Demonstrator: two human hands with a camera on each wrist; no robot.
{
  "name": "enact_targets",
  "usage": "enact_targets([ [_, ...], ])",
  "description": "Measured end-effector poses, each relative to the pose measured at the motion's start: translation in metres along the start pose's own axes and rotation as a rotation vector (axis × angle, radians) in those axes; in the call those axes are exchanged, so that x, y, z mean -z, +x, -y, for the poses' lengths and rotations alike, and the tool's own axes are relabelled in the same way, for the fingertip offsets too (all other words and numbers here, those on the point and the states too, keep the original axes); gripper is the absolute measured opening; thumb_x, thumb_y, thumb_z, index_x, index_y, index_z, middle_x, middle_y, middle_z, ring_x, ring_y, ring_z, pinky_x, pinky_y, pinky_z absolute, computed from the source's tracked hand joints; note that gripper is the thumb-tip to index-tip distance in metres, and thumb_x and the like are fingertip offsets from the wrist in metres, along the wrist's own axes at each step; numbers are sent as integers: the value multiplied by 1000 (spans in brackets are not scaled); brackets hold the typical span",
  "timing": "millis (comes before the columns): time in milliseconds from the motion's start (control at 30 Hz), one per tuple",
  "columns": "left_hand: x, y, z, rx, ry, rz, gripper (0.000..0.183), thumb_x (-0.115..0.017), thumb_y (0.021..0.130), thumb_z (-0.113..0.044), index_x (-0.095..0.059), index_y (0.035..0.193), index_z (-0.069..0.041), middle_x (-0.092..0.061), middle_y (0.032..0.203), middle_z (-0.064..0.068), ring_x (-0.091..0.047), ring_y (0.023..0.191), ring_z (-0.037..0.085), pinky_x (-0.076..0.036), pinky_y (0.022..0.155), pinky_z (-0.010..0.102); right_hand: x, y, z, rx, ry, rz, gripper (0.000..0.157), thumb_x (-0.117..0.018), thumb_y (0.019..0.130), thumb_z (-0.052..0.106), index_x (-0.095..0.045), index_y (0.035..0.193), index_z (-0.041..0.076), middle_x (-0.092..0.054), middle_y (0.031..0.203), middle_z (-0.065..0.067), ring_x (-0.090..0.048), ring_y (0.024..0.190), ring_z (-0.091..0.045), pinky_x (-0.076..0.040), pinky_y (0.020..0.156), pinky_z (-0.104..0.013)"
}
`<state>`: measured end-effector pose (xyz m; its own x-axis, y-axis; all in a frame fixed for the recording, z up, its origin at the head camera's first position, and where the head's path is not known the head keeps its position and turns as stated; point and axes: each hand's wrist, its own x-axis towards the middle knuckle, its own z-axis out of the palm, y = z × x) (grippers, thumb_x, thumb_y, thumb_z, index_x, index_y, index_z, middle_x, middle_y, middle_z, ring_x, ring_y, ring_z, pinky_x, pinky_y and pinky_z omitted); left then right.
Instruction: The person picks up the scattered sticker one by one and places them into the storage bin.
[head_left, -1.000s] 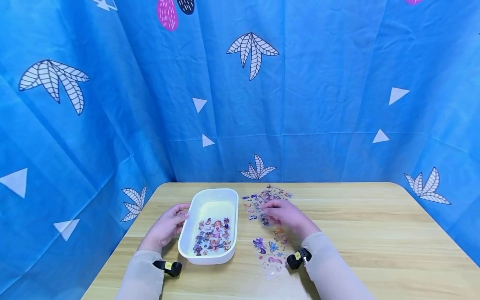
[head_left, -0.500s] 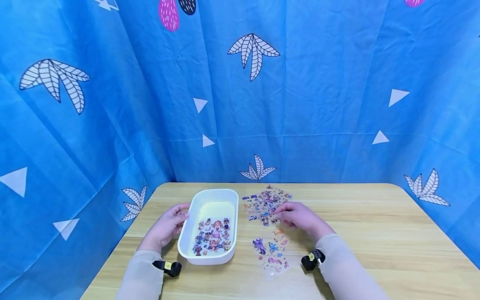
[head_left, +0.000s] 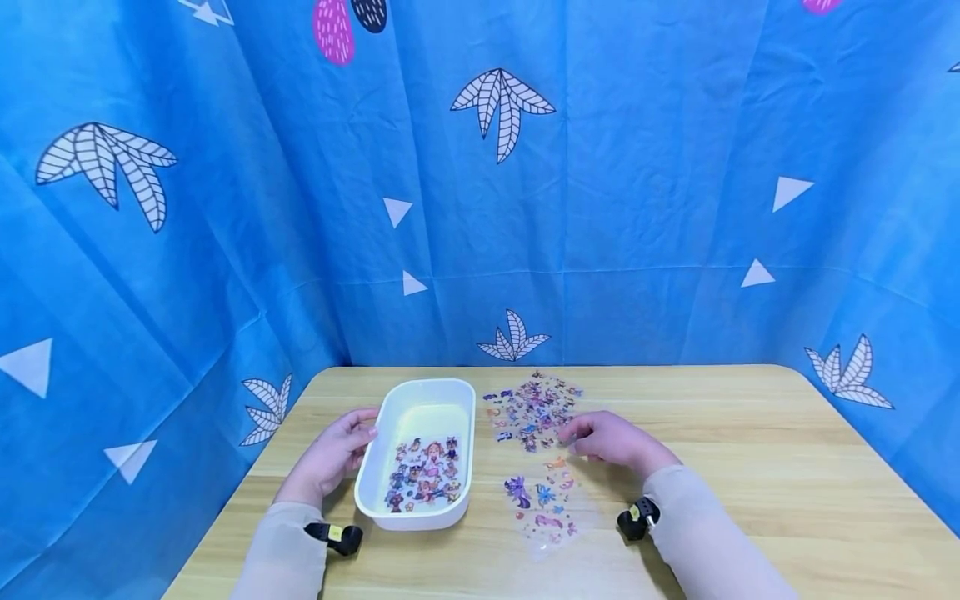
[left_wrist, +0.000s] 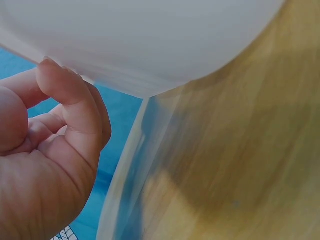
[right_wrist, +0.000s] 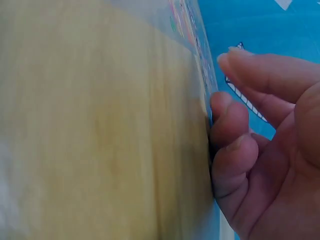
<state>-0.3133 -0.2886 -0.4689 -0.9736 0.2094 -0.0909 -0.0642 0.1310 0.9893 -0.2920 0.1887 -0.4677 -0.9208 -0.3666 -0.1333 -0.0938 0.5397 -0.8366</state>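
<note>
In the head view my left hand holds the left side of a white rectangular tub, thumb at the rim. The left wrist view has curled fingers touching the tub's wall. Inside the tub lies a clear sticker sheet with cartoon figures. My right hand is low over the table at the right edge of a pile of clear sticker sheets. Its fingers are loosely bent near the tabletop, with nothing visible between them. Closer to me lies another sticker sheet with colourful ponies.
The wooden table carries the tub on the left and the sheets in the middle. A blue patterned curtain hangs behind it and along both sides. Each forearm wears a small black camera.
My right hand has moved right, off the middle of the sticker pile to its right edge. My left hand and the tub keep their place.
</note>
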Motion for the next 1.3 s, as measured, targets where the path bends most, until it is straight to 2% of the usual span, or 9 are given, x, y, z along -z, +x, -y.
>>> enact_targets([
  [167, -1, 0, -1, 6, 3, -2, 48, -54, 104, -10, -39, 148, 3, -60, 115, 18, -64, 89, 19, -56, 71, 27, -2, 1, 1, 5, -73, 7, 19, -73, 90, 14, -74, 107, 20, -66, 113, 2, -54, 73, -22, -48, 67, -38],
  [267, -1, -2, -3, 4, -4, 5, 49, -54, 105, -10, -37, 149, 4, -59, 116, 19, -63, 88, 18, -56, 71, 27, -3, 2, 3, -2, -103, 0, 18, -73, 89, 12, -74, 104, 22, -66, 117, 3, -57, 81, -22, -48, 73, -40],
  [333, -1, -3, -5, 2, -6, 11, 50, -54, 105, -10, -36, 150, 4, -59, 117, 20, -64, 88, 18, -56, 71, 27, -4, 3, 4, -8, -118, -12, 18, -74, 89, 11, -74, 102, 23, -67, 120, 2, -60, 92, -24, -50, 83, -47],
  [400, -1, -5, -6, 3, -8, 16, 52, -54, 105, -11, -35, 150, 5, -59, 117, 20, -64, 89, 17, -57, 72, 28, -6, 3, 6, -17, -134, -25, 18, -75, 88, 12, -75, 101, 24, -66, 124, 2, -60, 105, -25, -47, 94, -54],
  [500, -1, -5, -6, 5, -6, 16, 52, -54, 105, -12, -34, 151, 4, -59, 117, 19, -64, 88, 17, -57, 72, 28, -9, 5, 8, -25, -152, -38, 19, -78, 85, 12, -75, 98, 26, -66, 125, 1, -59, 113, -26, -41, 102, -61],
  [667, 0, -5, -6, 6, -2, 16, 52, -54, 105, -11, -35, 150, 5, -60, 113, 17, -64, 87, 16, -56, 71, 27, -12, 6, 12, -32, -175, -47, 20, -79, 83, 11, -73, 95, 25, -65, 116, 3, -59, 99, -20, -46, 95, -56],
  [900, 0, -2, -6, 10, 8, 13, 50, -54, 105, -11, -37, 149, 4, -60, 107, 12, -61, 82, 15, -53, 66, 25, -16, 6, 15, -54, -185, -76, 19, -78, 82, 6, -71, 91, 22, -63, 100, 3, -57, 90, -20, -48, 83, -46],
  [1100, -1, -1, -5, 12, 10, 8, 48, -53, 105, -9, -38, 149, 4, -60, 106, 12, -61, 82, 16, -53, 66, 24, -18, 5, 17, -68, -176, -85, 17, -78, 83, 5, -70, 87, 20, -65, 103, 4, -58, 91, -20, -48, 89, -49],
  [1300, -2, -2, -4, 17, 1, 4, 50, -55, 104, -11, -38, 149, 4, -61, 108, 13, -62, 83, 16, -54, 68, 25, -18, 5, 14, -41, -212, -68, 14, -75, 87, 8, -69, 83, 19, -66, 97, 8, -58, 91, -18, -46, 94, -54],
])
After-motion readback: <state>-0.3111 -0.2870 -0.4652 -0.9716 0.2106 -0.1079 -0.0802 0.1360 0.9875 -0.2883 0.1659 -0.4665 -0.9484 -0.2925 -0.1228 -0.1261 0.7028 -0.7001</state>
